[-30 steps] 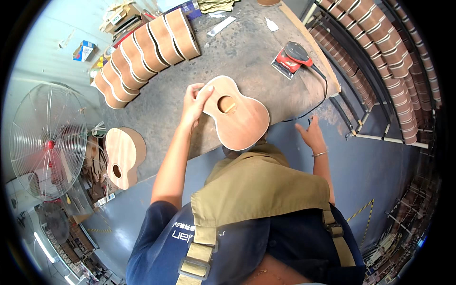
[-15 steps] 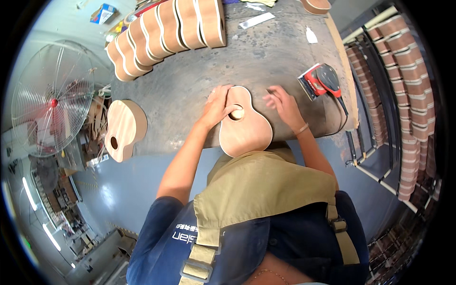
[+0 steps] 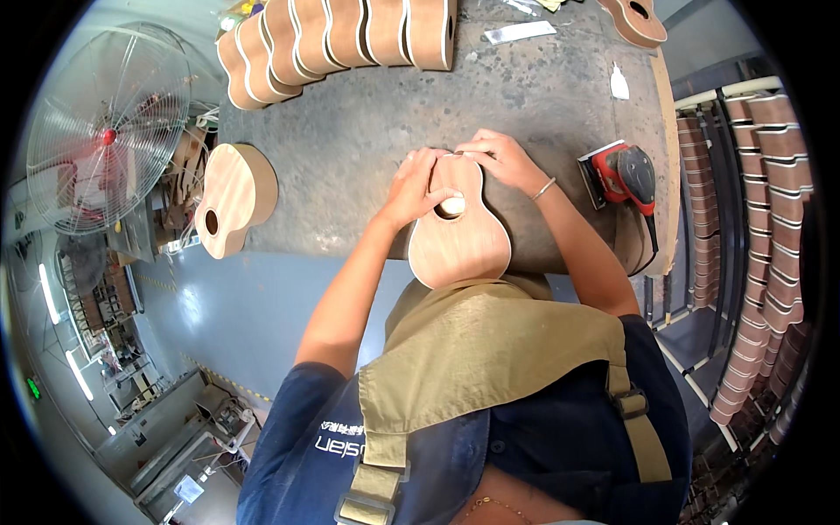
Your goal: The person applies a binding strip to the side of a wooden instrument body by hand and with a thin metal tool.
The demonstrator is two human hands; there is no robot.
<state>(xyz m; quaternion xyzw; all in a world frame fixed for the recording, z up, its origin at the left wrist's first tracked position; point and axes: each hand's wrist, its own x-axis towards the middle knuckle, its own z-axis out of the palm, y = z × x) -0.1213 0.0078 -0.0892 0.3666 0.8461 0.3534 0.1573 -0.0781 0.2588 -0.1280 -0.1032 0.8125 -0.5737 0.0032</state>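
Ukulele body [image 3: 459, 249] is at your 12 o'clock, soundhole [image 3: 451, 208] facing you, lower end by your apron [image 3: 499, 350]. Your left hand [image 3: 409, 188] clamps its 10 o'clock edge, thumb at the hole; your right hand [image 3: 507, 164] has fingers curled at its 12 o'clock rim, can't tell if pinching. Red-and-black sander [image 3: 618, 175] sits between its 2 and 3 o'clock.

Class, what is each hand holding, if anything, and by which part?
The left hand holds the wooden instrument body by its far left side, thumb at the sound hole. The right hand is at its far end; whether it grips anything is unclear.
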